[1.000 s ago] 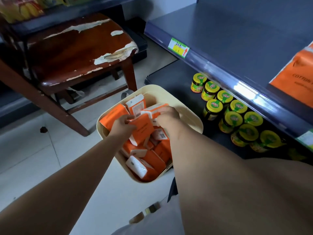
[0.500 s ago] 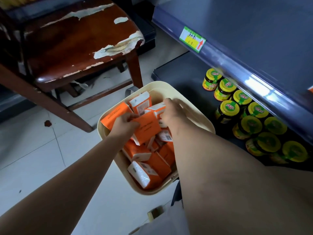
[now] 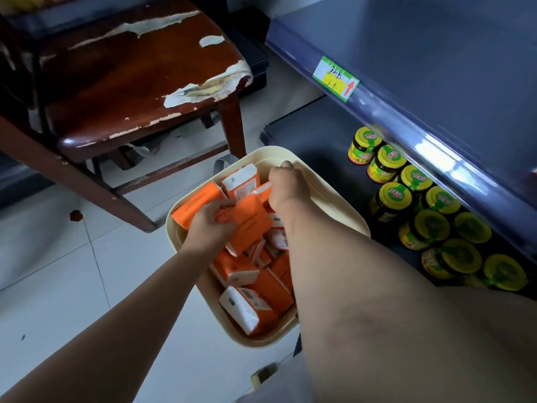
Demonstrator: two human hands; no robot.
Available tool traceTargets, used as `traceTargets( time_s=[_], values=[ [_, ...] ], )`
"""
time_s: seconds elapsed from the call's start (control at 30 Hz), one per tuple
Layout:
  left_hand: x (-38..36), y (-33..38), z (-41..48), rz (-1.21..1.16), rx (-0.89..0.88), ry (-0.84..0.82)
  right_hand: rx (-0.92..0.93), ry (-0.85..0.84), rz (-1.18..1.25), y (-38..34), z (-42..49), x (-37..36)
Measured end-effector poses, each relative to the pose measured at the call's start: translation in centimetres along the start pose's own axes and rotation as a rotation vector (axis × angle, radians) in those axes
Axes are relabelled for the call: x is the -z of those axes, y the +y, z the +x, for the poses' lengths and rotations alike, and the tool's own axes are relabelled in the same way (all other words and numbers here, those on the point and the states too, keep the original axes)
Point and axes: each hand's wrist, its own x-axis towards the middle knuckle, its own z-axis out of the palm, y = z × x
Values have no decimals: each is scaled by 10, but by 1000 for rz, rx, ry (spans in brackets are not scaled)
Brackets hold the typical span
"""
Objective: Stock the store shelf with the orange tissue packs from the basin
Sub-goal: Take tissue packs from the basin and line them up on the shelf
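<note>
Clearly "COTTON" — on orange tissue pack point(image 3: 195, 205)

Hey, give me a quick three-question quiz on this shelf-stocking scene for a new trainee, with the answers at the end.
1. True or false: the left hand grips an orange tissue pack.
2. What stands on the lower shelf beside the basin? A) bottles B) jars with yellow lids C) cans
3. Name the piece of furniture behind the basin.
Key: 1 true; 2 B; 3 the wooden chair.
</note>
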Motion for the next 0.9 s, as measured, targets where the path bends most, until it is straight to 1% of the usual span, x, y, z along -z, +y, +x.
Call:
traceTargets(
  time_s=[0.07, 0.1, 0.13, 0.17, 0.23, 0.3, 0.37, 0.43, 0.5, 0.57, 0.63, 0.7, 0.77, 0.9],
  values=[
    [4, 2, 1, 68, -21, -65, -32, 81, -86, -6, -1, 7],
    [7, 4, 2, 72, -16, -71, -43, 96, -95, -9, 1, 13],
    [10, 7, 2, 43, 0, -68, -39, 70, -112, -11, 3, 20],
    [13, 9, 1, -9, 19, -58, -36, 45, -120, -11, 2, 28],
    [19, 15, -1, -146, 45, -18, -75, -11, -52, -7, -1, 48],
    [24, 22, -5, -251, 40, 10, -110, -66, 105, 1, -5, 73],
    [25, 34, -11, -333, 11, 9, -96, -80, 248, 6, -13, 98],
    [22, 49, -20, -418, -24, 2, -70, -58, 251, 10, -25, 122],
    [17, 68, -29, -480, -66, -46, -34, -29, 140, 13, -37, 150],
    [8, 90, -38, -505, -126, -140, -5, 33, 2, 20, -59, 183],
    [2, 110, -41, -524, -175, -168, 15, 91, -32, 24, -74, 210],
    [-7, 139, -55, -520, -298, -227, -9, 173, 10, 38, -107, 241],
    [-19, 170, -71, -510, -435, -300, -36, 302, 114, 59, -146, 274],
    [-49, 227, -114, -427, -669, -440, -113, 474, 248, 111, -240, 323]
  ],
)
